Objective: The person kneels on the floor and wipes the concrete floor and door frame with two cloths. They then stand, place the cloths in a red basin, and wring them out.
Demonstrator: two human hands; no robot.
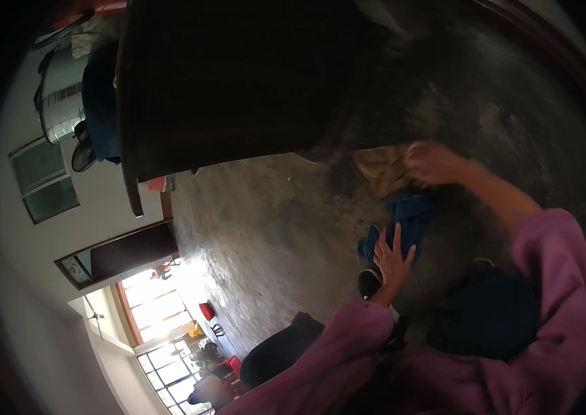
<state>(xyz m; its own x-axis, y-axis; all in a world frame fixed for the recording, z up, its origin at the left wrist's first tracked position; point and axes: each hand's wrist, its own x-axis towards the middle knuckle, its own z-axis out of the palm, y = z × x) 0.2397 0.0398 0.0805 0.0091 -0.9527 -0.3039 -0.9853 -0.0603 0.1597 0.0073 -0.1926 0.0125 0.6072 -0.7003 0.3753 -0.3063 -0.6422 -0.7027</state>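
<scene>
On the concrete floor in front of me lies a blue cloth point(411, 207), bunched into folds. My left hand point(392, 259) rests over its near part, fingers spread and not gripping. A tan-brown cloth point(380, 168) adjoins the far end of the blue one. At its right edge is my right hand point(434, 164), blurred, with the fingers curled in around the fabric. The fingertips of that hand are hard to make out. Just below the blue cloth, close to my left wrist, is the dark shoe point(369, 283) on my foot.
A large dark piece of furniture point(230, 93) stands close beyond the cloths, its edge overhanging the floor point(267, 223). Farther left are a silvery metal container point(62, 98), a dark door point(132, 252) and a bright doorway point(155, 306). A red object point(206, 311) lies near that doorway.
</scene>
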